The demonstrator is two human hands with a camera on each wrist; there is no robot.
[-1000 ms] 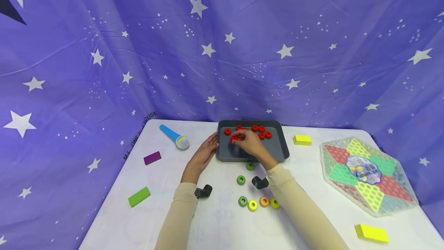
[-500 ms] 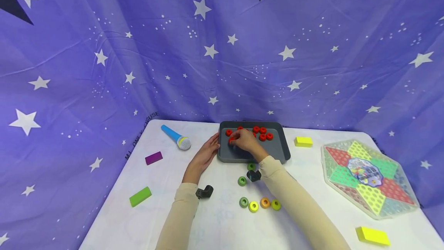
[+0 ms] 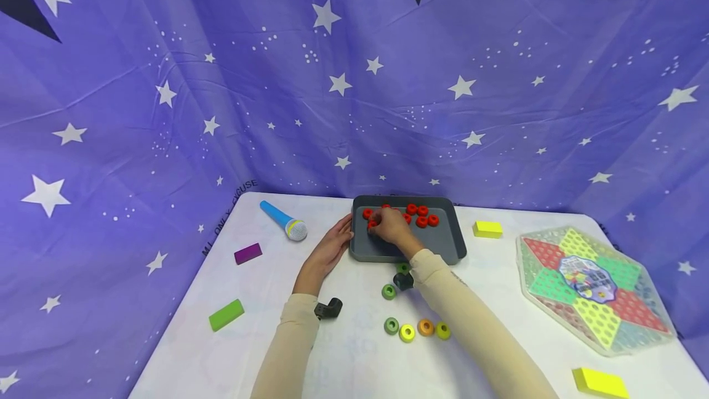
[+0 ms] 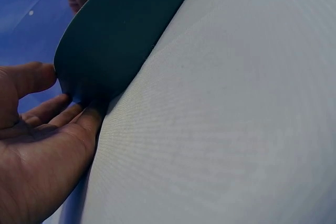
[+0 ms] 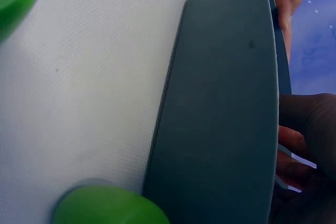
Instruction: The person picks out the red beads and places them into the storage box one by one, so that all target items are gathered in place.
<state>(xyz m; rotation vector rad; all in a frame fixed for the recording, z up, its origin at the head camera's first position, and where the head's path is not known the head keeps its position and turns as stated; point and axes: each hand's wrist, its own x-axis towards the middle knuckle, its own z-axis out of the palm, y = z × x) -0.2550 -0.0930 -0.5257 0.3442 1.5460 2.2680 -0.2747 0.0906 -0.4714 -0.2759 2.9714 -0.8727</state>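
Observation:
A dark grey tray (image 3: 437,245) holding several small red rings (image 3: 433,220) stands at the table's back edge. My right hand (image 3: 392,226) reaches over the tray's front wall, its thumb and fingers pinching a red ring (image 3: 372,225) low at the left inside. In the right wrist view the tray wall (image 5: 220,98) covers much of that hand's work. My left hand (image 3: 330,250) rests beside the tray with fairly straight fingers touching its left wall. The left wrist view has the thumb (image 4: 39,77) against the tray's corner.
Green rings (image 3: 389,292), a yellow ring (image 3: 407,333) and an orange ring (image 3: 426,327) lie before the tray. A toy microphone (image 3: 284,220), a purple block (image 3: 248,253) and a green block (image 3: 226,315) are left; yellow blocks (image 3: 487,229) and a hexagonal game board (image 3: 595,291) are right.
My right hand has moved a little left and down within the tray, with the red ring at its fingertips. The left hand stays at the tray's left wall. The head view has shifted slightly.

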